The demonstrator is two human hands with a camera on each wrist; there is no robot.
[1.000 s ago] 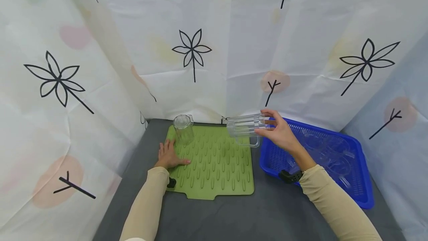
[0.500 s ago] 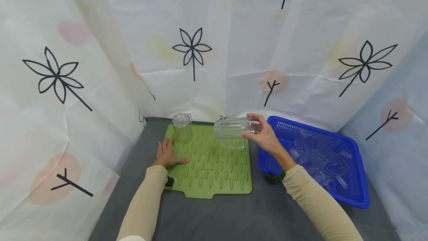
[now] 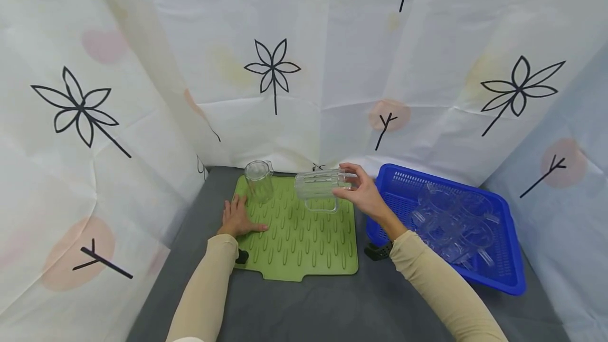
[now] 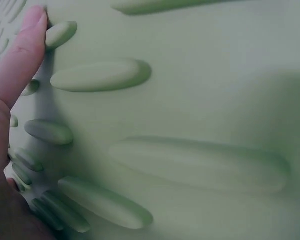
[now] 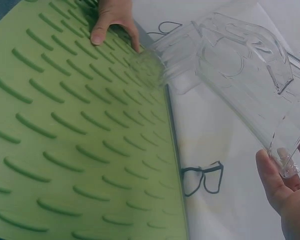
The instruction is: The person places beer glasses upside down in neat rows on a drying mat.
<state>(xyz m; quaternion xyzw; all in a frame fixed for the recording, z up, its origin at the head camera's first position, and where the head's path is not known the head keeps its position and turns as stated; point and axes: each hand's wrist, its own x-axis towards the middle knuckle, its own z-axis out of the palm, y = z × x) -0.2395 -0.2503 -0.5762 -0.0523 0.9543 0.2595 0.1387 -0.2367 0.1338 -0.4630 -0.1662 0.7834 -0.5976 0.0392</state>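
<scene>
My right hand (image 3: pixel 363 194) grips one end of a clear mug (image 3: pixel 315 184), which is tipped on its side above the back of the green ridged mat (image 3: pixel 304 247). Its handle hangs downward in the head view. In the right wrist view the fingers and thumb (image 5: pixel 272 182) hold the held mug (image 5: pixel 239 70) by its end. My left hand (image 3: pixel 236 219) rests flat on the mat's left side with fingers spread; the left wrist view shows one digit (image 4: pixel 17 65) against the ridges. Just beyond that hand, another clear mug (image 3: pixel 259 181) stands on the mat's back left corner.
A blue plastic basket (image 3: pixel 515 257) on the right holds several clear mugs (image 3: pixel 456 220). Grey cloth (image 3: pixel 342 310) covers the table. Patterned white fabric (image 3: pixel 328 67) hangs close behind and at both sides.
My right hand has carried the sideways mug leftward, from beside the basket to over the mat. The left hand stays on the mat, and the standing mug has not moved.
</scene>
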